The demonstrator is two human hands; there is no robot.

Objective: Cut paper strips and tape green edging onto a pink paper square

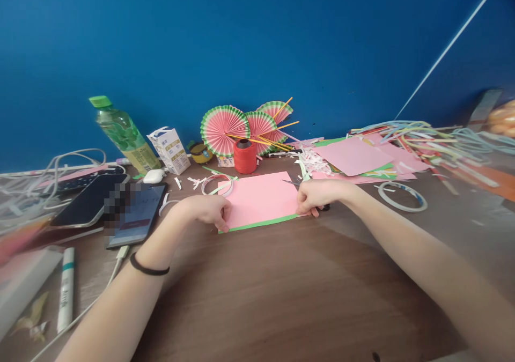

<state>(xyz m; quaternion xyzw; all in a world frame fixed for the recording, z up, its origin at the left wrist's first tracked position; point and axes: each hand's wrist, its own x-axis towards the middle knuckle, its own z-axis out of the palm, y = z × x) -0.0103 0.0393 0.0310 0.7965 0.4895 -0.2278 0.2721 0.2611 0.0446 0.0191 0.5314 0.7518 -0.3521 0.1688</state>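
A pink paper sheet (260, 197) lies on a green sheet (265, 223) whose edge shows along the near side, both flat on the brown table (281, 287). My left hand (207, 210) pinches the sheets' near left corner with curled fingers. My right hand (317, 196) is closed on the near right corner. Dark scissors (295, 182) lie partly under my right hand, blades pointing left over the pink sheet.
Watermelon-style paper fans (241, 128) and a red thread spool (245, 156) stand at the back. At left are a green bottle (123, 134), a small carton (169, 150), white earbuds case (153, 176), phones (137, 214), cables and a glue stick (66, 287). Paper sheets, strips and tape rings (402, 197) lie right.
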